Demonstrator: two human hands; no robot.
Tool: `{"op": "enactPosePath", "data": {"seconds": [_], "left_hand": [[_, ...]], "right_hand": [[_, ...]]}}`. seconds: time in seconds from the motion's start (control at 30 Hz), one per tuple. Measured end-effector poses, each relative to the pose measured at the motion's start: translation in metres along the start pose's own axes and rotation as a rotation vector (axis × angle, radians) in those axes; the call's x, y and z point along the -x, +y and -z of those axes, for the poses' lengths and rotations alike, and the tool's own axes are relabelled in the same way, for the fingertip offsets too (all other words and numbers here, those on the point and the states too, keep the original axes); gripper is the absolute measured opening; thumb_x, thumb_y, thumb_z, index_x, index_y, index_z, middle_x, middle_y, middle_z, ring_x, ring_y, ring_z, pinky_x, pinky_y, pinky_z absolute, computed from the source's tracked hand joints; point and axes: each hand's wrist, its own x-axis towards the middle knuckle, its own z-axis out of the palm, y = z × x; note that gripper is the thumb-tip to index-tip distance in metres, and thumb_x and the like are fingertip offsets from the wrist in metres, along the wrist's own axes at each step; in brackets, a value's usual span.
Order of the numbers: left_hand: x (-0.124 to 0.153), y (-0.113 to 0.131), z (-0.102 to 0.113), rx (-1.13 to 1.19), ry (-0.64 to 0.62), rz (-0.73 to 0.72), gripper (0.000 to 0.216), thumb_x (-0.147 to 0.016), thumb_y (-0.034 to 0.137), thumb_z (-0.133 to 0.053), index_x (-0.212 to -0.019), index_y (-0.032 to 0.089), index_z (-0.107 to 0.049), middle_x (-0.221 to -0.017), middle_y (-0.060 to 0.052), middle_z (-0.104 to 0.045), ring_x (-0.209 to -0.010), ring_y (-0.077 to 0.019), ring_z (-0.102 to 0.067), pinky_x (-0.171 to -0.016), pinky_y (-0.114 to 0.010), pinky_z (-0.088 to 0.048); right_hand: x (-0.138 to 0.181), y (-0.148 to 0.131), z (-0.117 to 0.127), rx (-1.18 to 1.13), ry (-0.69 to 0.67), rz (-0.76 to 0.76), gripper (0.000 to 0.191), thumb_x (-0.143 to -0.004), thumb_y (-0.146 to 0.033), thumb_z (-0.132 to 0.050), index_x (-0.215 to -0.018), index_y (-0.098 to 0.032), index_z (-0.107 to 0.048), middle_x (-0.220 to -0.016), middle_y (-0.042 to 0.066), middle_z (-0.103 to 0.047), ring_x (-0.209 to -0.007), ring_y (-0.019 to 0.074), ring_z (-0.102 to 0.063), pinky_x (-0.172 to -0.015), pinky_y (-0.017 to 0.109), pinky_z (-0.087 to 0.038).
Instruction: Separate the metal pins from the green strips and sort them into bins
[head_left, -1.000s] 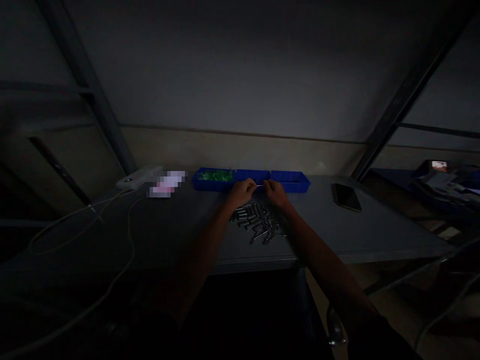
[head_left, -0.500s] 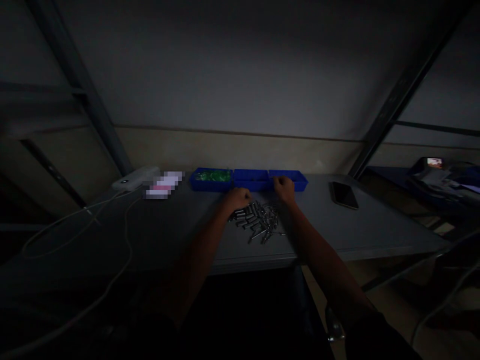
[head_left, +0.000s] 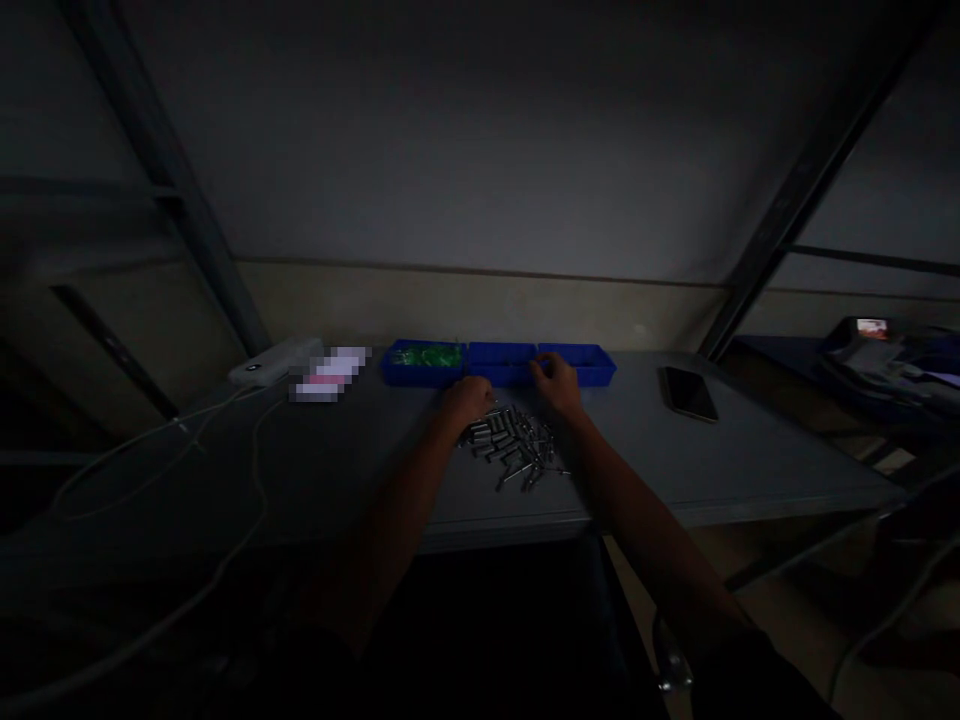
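A pile of small metal cylinders and pins (head_left: 510, 440) lies on the grey table in front of three blue bins. At the pile's left rear edge is my left hand (head_left: 468, 400), its fingers closed; a tiny bright bit shows at the fingertips, too small to name. My right hand (head_left: 558, 384) is over the front wall where the middle blue bin (head_left: 495, 376) and the right blue bin (head_left: 600, 374) meet. Its fingers are bent together, and what they hold, if anything, is too dark to see.
The left blue bin (head_left: 420, 376) holds green and clear items. A white power strip (head_left: 274, 362) with cables and a blurred bright card or screen (head_left: 328, 378) lie at the left. A dark phone (head_left: 688, 392) rests on the table (head_left: 720, 460) at the right.
My right hand has moved a little left, from the right bin toward the middle bin. My left hand has shifted slightly left, staying at the pile's edge.
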Motion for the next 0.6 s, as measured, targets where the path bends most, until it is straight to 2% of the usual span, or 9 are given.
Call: {"op": "enactPosePath", "data": {"seconds": [0.07, 0.2, 0.33, 0.5, 0.6], "left_hand": [[-0.001, -0.004, 0.002, 0.025, 0.014, -0.021, 0.02, -0.077, 0.025, -0.052, -0.088, 0.019, -0.068, -0.096, -0.007, -0.07, -0.087, -0.0164, -0.064, -0.071, -0.02, -0.045], [-0.004, -0.011, 0.002, 0.047, -0.059, -0.035, 0.014, -0.072, 0.021, -0.056, -0.078, 0.02, -0.069, -0.088, -0.005, -0.072, -0.08, -0.0156, -0.065, -0.066, -0.019, -0.044], [-0.004, -0.011, 0.0, 0.054, -0.04, -0.062, 0.016, -0.07, 0.014, -0.053, -0.073, 0.017, -0.068, -0.086, -0.008, -0.071, -0.081, -0.0191, -0.064, -0.068, -0.023, -0.044], [-0.006, -0.006, 0.0, 0.123, 0.002, -0.098, 0.023, -0.073, 0.01, -0.048, -0.087, 0.015, -0.066, -0.091, -0.006, -0.069, -0.083, -0.016, -0.062, -0.071, -0.021, -0.044], [-0.008, -0.003, 0.002, 0.239, 0.055, -0.151, 0.023, -0.076, 0.009, -0.045, -0.087, 0.014, -0.064, -0.091, -0.005, -0.068, -0.084, -0.0146, -0.061, -0.074, -0.021, -0.044]], "right_hand": [[0.004, -0.006, -0.005, 0.012, -0.107, 0.087, 0.026, -0.082, -0.037, -0.049, -0.093, -0.018, -0.063, -0.068, 0.002, -0.063, -0.06, 0.0134, -0.054, -0.059, 0.023, -0.037], [0.008, -0.01, -0.012, 0.033, -0.244, 0.179, 0.023, -0.083, -0.034, -0.049, -0.089, -0.018, -0.065, -0.072, 0.002, -0.064, -0.061, 0.0126, -0.054, -0.059, 0.023, -0.036], [0.008, -0.008, -0.012, 0.041, -0.282, 0.212, 0.022, -0.083, -0.032, -0.05, -0.089, -0.018, -0.065, -0.078, 0.004, -0.065, -0.065, 0.0131, -0.055, -0.06, 0.023, -0.036], [0.009, -0.012, -0.008, 0.055, -0.369, 0.261, 0.02, -0.08, -0.028, -0.053, -0.091, -0.017, -0.065, -0.067, 0.001, -0.062, -0.059, 0.0125, -0.051, -0.056, 0.022, -0.034], [0.01, -0.015, -0.007, 0.03, -0.391, 0.309, 0.017, -0.08, -0.023, -0.051, -0.088, -0.016, -0.064, -0.067, 0.0, -0.061, -0.059, 0.0118, -0.051, -0.058, 0.021, -0.034]]}}
